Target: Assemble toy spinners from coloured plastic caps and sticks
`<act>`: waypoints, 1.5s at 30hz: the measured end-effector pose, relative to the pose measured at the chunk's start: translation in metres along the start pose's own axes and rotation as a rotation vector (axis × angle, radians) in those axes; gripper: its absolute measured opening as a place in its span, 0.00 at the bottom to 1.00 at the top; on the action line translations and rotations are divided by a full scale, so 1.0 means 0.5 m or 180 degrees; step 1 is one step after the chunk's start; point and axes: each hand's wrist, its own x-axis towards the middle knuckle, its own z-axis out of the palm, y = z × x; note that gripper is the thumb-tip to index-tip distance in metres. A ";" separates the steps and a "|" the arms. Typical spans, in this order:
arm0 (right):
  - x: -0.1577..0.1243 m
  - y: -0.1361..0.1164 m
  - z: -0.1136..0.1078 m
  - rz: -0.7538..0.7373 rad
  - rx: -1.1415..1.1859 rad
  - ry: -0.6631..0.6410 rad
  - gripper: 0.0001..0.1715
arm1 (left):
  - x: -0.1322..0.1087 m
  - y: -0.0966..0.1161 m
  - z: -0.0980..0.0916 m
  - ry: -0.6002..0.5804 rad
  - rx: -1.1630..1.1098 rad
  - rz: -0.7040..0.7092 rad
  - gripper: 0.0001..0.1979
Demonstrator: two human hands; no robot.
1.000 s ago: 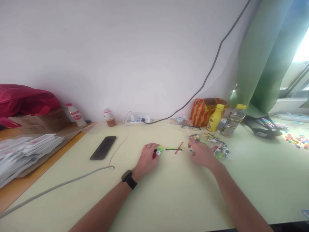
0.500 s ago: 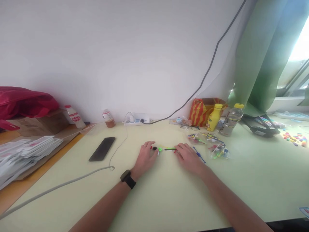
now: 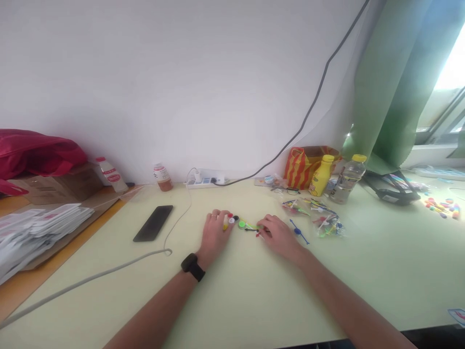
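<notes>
My left hand (image 3: 216, 230) rests on the table, fingers bent and thumb apart, beside a loose group of small round discs: a red disc (image 3: 230, 214), a white disc (image 3: 231, 221), a black disc (image 3: 236, 218) and a partly covered yellow disc (image 3: 225, 227). Right of them lies a green arrow spinner (image 3: 242, 224) with a round centre. A black arrow (image 3: 250, 230) and a red arrow tip (image 3: 258, 235) show by my right hand (image 3: 278, 235). Its fingers and thumb close on the green spinner's right end, partly hiding it. A blue arrow spinner (image 3: 298, 231) lies just right of that hand.
Plastic bags of coloured parts (image 3: 329, 225) lie to the right, below a yellow bottle (image 3: 321, 177) and a clear bottle (image 3: 348, 179). A phone (image 3: 153, 223) and a grey cable (image 3: 90, 278) are on the left. A power strip (image 3: 205, 180) stands by the wall.
My left hand has shifted slightly left, uncovering more of the round discs. My right hand has moved a little left, its fingers more curled. More of the green and black arrows now shows.
</notes>
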 end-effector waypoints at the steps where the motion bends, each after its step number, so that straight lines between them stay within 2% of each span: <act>1: 0.001 0.001 0.001 0.0018 0.0067 0.0000 0.11 | 0.001 0.002 -0.003 -0.0039 -0.0034 -0.0120 0.12; 5: 0.004 0.003 0.008 0.0124 0.0327 0.0054 0.10 | 0.002 0.001 -0.001 -0.0287 -0.0639 -0.0272 0.13; 9: 0.009 0.007 0.012 0.0114 0.0456 0.0106 0.10 | -0.002 0.000 0.009 -0.0449 -0.1138 -0.0028 0.15; 12: 0.012 0.012 0.014 0.0079 0.0491 0.0094 0.10 | -0.008 0.003 0.011 -0.0578 -0.0986 0.0400 0.19; 15: 0.012 0.015 0.017 0.0024 0.0497 0.0092 0.10 | -0.012 0.006 0.009 -0.0625 -0.0762 0.0610 0.17; 21: 0.011 0.014 0.020 -0.0044 0.0481 0.0226 0.08 | -0.012 0.010 0.006 -0.0561 -0.0751 0.0580 0.09; 26: 0.009 0.015 0.021 -0.0073 0.0410 0.0289 0.08 | -0.013 0.014 0.003 -0.0558 -0.0661 0.0653 0.13; 31: 0.012 0.020 0.023 0.0022 0.0238 0.0242 0.08 | -0.017 0.022 -0.005 -0.0578 -0.0544 0.0724 0.13; 36: 0.013 0.018 0.018 0.0041 0.0201 0.0204 0.11 | -0.020 0.031 -0.012 -0.0806 -0.0397 0.0823 0.13; 45: 0.009 0.002 0.012 0.0109 0.0133 0.0334 0.08 | -0.016 0.031 -0.007 -0.0574 -0.0519 0.0828 0.07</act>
